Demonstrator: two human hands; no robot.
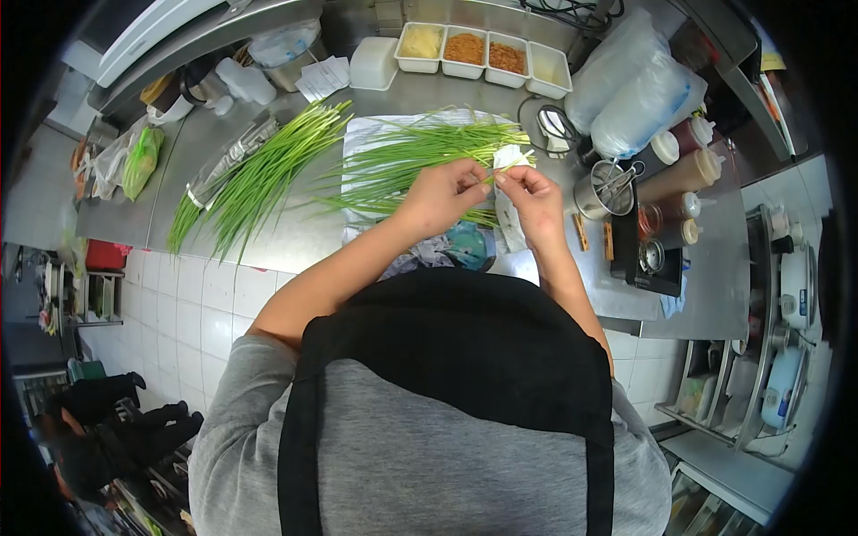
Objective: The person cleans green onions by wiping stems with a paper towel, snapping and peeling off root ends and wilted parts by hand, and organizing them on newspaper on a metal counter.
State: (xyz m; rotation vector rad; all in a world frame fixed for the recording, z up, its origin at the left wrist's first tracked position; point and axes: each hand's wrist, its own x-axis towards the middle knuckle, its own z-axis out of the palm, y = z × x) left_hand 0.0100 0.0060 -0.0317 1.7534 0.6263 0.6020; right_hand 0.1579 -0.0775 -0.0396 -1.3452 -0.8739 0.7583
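Thin spring onions [411, 147] lie spread on a white cloth [357, 134] on the steel counter, their pale ends to the right. Above those ends, my left hand [444, 194] and my right hand [534, 201] meet with fingertips pinched. Between them is what looks like a spring onion stalk, mostly hidden by the fingers. White scraps [511, 159] sit just beyond my right fingers. Off to the left lies a second pile of spring onions [268, 179], beside a plastic and paper wrapper [234, 156]. A bowl or bag of dark cloth-like material [465, 246] is close below my hands.
White tubs [465, 54] of chopped ingredients line the back. Plastic bags [635, 89], sauce bottles [702, 170] and a metal pot of utensils [605, 189] crowd the right, with a black tray [648, 259]. At lower left another person [116, 447] stands in dark clothes.
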